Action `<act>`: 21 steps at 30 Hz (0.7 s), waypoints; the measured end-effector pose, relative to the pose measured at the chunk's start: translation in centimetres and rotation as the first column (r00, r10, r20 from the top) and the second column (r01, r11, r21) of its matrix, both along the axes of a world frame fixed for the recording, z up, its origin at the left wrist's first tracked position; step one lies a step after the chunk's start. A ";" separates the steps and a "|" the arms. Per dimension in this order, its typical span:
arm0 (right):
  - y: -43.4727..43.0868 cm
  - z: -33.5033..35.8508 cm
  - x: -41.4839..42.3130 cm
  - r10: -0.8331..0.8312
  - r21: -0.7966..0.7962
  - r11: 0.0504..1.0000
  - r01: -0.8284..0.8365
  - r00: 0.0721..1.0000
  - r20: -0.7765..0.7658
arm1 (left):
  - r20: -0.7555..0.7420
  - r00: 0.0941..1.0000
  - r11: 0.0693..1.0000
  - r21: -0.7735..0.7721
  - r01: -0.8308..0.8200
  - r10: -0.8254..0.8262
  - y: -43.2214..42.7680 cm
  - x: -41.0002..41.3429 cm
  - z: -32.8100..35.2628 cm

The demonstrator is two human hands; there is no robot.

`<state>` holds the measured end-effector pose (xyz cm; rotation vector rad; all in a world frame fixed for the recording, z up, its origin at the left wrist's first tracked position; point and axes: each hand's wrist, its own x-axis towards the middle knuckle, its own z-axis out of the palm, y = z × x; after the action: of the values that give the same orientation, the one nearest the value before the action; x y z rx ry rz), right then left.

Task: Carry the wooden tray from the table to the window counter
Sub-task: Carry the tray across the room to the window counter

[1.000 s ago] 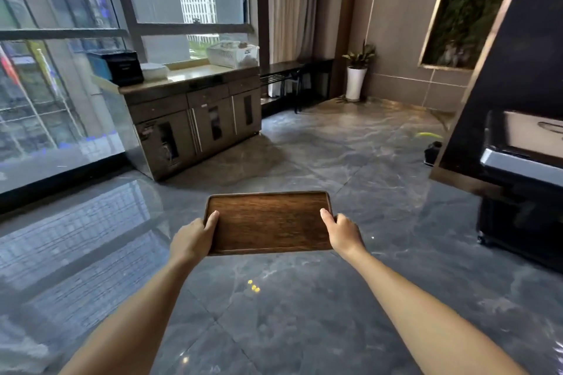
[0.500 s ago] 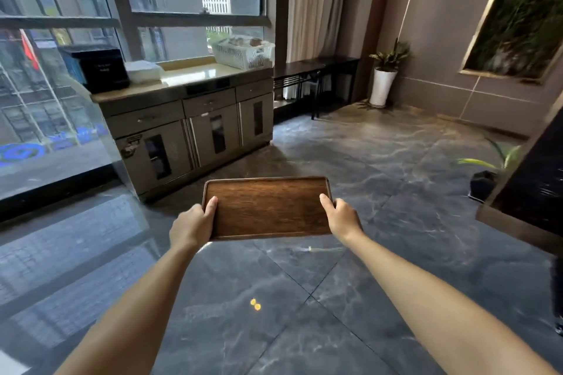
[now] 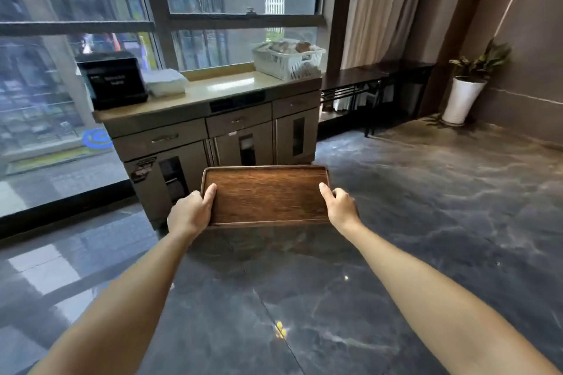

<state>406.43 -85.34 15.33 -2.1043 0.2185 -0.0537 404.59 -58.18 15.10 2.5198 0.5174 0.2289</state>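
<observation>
The person holds the tray (image 3: 266,195) out in front with both arms stretched, above the dark stone floor (image 3: 426,237) and in front of the counter (image 3: 213,91) by the window. The tray is level and bare. The left hand (image 3: 190,213) clasps the tray's left edge, thumb lying on the rim and fingers curled beneath. The right hand (image 3: 341,207) clasps the right edge the same way, thumb on top. The counter top carries a black box (image 3: 112,82) at its left end, a folded white cloth (image 3: 166,82) just beside the box, and a white basket (image 3: 288,61) at the right end. A potted plant (image 3: 469,85) stands on the floor at the far right wall.
</observation>
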 end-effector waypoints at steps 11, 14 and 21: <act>3.7 -3.1 33.5 0.092 -0.019 0.996 -0.092 0.996 -0.009 | -0.051 0.994 0.996 -0.008 -0.094 0.094 3.0 30.8 -1.6; 5.1 -3.0 43.1 0.083 -0.028 0.996 -0.084 0.996 -0.021 | -0.065 0.995 0.996 -0.023 -0.082 0.081 4.5 40.6 -1.8; 7.7 0.0 63.6 0.091 -0.077 0.993 -0.091 0.996 0.000 | -0.056 0.995 0.995 -0.050 -0.084 0.081 7.2 60.5 0.7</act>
<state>470.00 -77.66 15.36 -2.1883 0.1197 -0.0116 465.11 -50.97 15.80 2.4624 0.6421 0.1760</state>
